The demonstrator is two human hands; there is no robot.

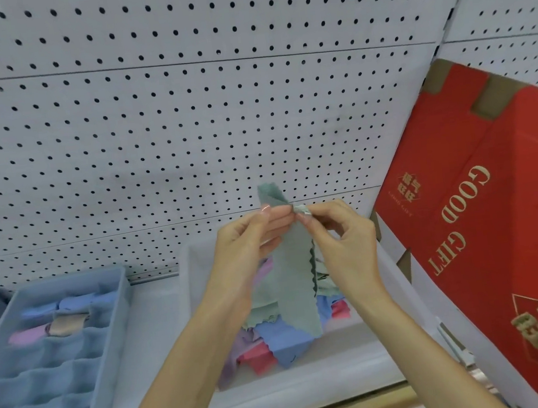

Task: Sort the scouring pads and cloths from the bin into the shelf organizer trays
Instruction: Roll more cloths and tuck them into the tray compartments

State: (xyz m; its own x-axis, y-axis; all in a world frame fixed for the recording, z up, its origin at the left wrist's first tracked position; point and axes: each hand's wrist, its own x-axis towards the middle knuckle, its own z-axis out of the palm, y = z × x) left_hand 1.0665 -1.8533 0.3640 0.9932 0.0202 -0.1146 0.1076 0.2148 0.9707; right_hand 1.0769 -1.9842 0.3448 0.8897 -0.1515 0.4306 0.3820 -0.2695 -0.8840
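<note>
Three rolled cloths (pixel 57 317), blue, pink and tan, lie in the top cells of the blue tray (pixel 69 279) at the left of the shelf (pixel 153 315). Right of the tray, the left hand (pixel 248 239) is raised in front of the pegboard (pixel 185 113), its thumb and fingers (pixel 275 214) closed in a pinch on the upper part of a green cloth (pixel 294 267). The cloth hangs limp from there, its scalloped edge trailing down over the bin (pixel 313 385), where a pile (pixel 276 346) of blue, pink, lilac and green pieces lies loose. The right hand (pixel 341 239) meets the left at the top of the cloth, fingertips (pixel 315 215) nipping a small bunched corner; the other fingers curl loosely and hold nothing. A red box (pixel 496 229) leans in at the far right.

By its look the cloth is thin, light and floppy, with no stiffness to keep a shape, so it should fold or roll easily but will sag open if let go. Corners and top edge are the sensible places to hold it; a light pinch will likely do
</note>
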